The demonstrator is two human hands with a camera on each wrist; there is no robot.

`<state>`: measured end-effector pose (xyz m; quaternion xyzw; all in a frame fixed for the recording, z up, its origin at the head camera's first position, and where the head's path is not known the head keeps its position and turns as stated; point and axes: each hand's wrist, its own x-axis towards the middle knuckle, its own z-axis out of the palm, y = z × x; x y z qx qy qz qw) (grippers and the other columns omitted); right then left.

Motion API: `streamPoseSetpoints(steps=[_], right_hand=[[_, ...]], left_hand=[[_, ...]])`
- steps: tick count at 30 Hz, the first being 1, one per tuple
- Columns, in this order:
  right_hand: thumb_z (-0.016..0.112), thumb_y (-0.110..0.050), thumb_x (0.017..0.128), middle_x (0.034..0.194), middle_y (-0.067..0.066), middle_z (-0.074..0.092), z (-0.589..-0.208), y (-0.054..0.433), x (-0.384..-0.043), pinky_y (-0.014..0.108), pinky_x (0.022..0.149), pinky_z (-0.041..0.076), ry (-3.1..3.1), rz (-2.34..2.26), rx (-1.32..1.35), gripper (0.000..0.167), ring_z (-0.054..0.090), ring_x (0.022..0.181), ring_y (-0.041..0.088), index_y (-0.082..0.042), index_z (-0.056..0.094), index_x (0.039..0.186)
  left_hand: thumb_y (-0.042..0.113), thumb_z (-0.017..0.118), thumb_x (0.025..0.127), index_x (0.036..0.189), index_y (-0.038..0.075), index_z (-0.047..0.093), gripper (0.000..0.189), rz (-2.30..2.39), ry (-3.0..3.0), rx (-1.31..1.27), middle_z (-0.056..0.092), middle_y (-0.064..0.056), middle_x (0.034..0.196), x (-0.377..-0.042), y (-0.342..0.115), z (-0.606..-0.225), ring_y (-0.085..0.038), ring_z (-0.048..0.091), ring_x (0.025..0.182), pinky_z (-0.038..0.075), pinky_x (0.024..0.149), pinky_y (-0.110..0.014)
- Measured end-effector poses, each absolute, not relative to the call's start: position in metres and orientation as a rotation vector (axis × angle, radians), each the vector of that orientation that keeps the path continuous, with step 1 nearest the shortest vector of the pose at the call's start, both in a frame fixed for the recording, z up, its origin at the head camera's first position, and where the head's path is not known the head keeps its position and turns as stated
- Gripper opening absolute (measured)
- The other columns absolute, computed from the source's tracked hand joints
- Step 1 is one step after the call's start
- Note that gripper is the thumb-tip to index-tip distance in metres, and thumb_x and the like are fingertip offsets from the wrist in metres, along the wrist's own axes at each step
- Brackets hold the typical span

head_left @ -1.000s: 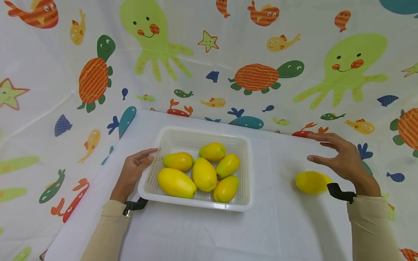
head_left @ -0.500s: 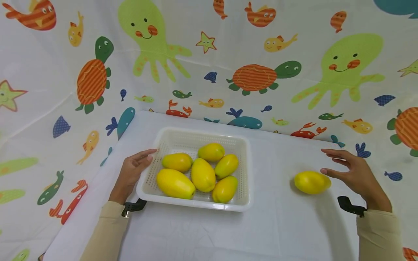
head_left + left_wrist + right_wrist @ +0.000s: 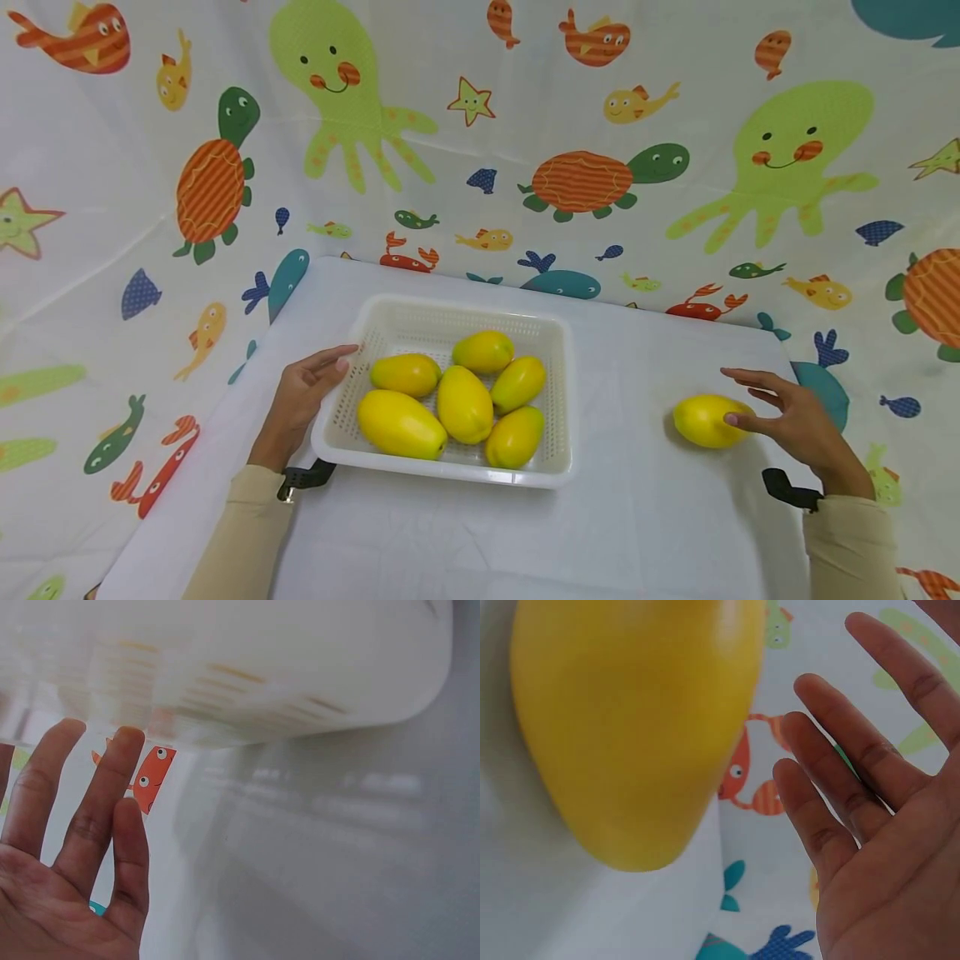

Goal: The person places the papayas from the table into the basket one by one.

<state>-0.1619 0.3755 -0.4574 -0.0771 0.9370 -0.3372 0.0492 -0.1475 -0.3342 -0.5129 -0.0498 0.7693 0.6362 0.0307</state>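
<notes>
A white plastic basket [image 3: 442, 473] with slotted walls holds several yellow mangoes [image 3: 465, 404], some tinged green. At its left side my left hand [image 3: 300, 400] has its fingertips right at the rim. From below, the left wrist view shows those fingers [image 3: 90, 832] fairly straight under the basket's pale wall [image 3: 300, 660]. A single yellow mango [image 3: 705, 421] lies on the table, right of the basket. My right hand [image 3: 798, 429] is beside it, thumb tip overlapping the mango's right end. In the right wrist view, the spread fingers [image 3: 862, 750] stand apart from the mango [image 3: 637, 727].
The table [image 3: 622, 517] has a white cover. Behind it and at both sides hangs a white curtain [image 3: 450, 50] printed with sea animals. A black wrist strap [image 3: 791, 492] sits at the right sleeve and another strap [image 3: 307, 477] at the left.
My right hand first drew back to the right of the single mango, then came down and left beside it. The left hand keeps its place at the basket, which has not moved.
</notes>
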Motion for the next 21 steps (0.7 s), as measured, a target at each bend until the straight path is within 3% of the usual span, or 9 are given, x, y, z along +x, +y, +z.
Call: streamPoseSetpoints(steps=[7,11,13,15,16,18,19,21], right_hand=[[0.086,-0.034,0.091,0.143,-0.026,0.058,-0.47,0.377,-0.162,-0.009,0.091,0.03,2.814,-1.028,-0.26,0.069,0.03,0.123,-0.028,-0.02,0.058,0.153],[0.086,-0.032,0.091,0.147,-0.015,0.059,-0.476,0.378,-0.16,-0.008,0.095,0.028,2.751,-1.053,-0.253,0.069,0.03,0.126,-0.026,-0.017,0.058,0.152],[0.085,-0.031,0.092,0.153,-0.008,0.058,-0.478,0.379,-0.16,0.009,0.12,0.03,2.7,-1.086,-0.242,0.07,0.035,0.138,-0.012,-0.015,0.056,0.154],[0.085,-0.03,0.092,0.155,-0.006,0.056,-0.48,0.38,-0.16,0.042,0.135,0.027,2.662,-1.108,-0.222,0.071,0.037,0.146,0.006,-0.016,0.055,0.155],[0.085,-0.029,0.092,0.155,-0.008,0.056,-0.481,0.38,-0.161,0.059,0.133,0.024,2.647,-1.117,-0.211,0.071,0.036,0.147,0.016,-0.016,0.054,0.155],[0.085,-0.027,0.091,0.153,-0.013,0.055,-0.482,0.381,-0.162,0.085,0.117,0.02,2.622,-1.139,-0.2,0.072,0.033,0.146,0.029,-0.016,0.054,0.155],[0.086,-0.027,0.091,0.153,-0.014,0.055,-0.483,0.381,-0.162,0.086,0.116,0.021,2.622,-1.129,-0.203,0.074,0.032,0.146,0.031,-0.016,0.053,0.156],[0.086,-0.026,0.09,0.155,-0.009,0.055,-0.482,0.381,-0.164,0.086,0.115,0.022,2.618,-1.12,-0.216,0.076,0.035,0.144,0.02,-0.016,0.052,0.157]], left_hand=[[0.046,0.063,0.106,0.152,0.019,0.059,0.053,1.982,2.355,-0.146,0.062,-0.009,0.154,-0.147,-0.335,-0.511,-0.012,0.079,0.107,0.067,0.084,-0.041],[0.046,0.064,0.106,0.152,0.019,0.059,0.054,1.985,2.341,-0.15,0.064,-0.008,0.153,-0.147,-0.335,-0.509,-0.014,0.079,0.108,0.067,0.085,-0.041],[0.046,0.064,0.106,0.152,0.018,0.059,0.054,1.987,2.332,-0.153,0.065,-0.007,0.152,-0.147,-0.335,-0.509,-0.015,0.079,0.107,0.067,0.085,-0.041],[0.047,0.064,0.105,0.151,0.018,0.06,0.054,1.99,2.325,-0.155,0.065,-0.007,0.15,-0.147,-0.334,-0.508,-0.015,0.079,0.107,0.067,0.086,-0.041],[0.047,0.065,0.105,0.151,0.018,0.06,0.054,1.991,2.321,-0.154,0.066,-0.007,0.15,-0.147,-0.334,-0.508,-0.016,0.079,0.108,0.067,0.086,-0.04],[0.047,0.065,0.105,0.151,0.017,0.06,0.054,1.992,2.321,-0.15,0.066,-0.008,0.15,-0.147,-0.334,-0.508,-0.016,0.079,0.108,0.067,0.086,-0.041],[0.047,0.065,0.105,0.151,0.017,0.061,0.054,1.992,2.321,-0.15,0.066,-0.008,0.15,-0.147,-0.333,-0.507,-0.016,0.079,0.107,0.067,0.086,-0.04],[0.047,0.065,0.105,0.151,0.018,0.06,0.055,1.993,2.32,-0.15,0.066,-0.008,0.15,-0.147,-0.333,-0.507,-0.016,0.079,0.107,0.067,0.086,-0.04]])
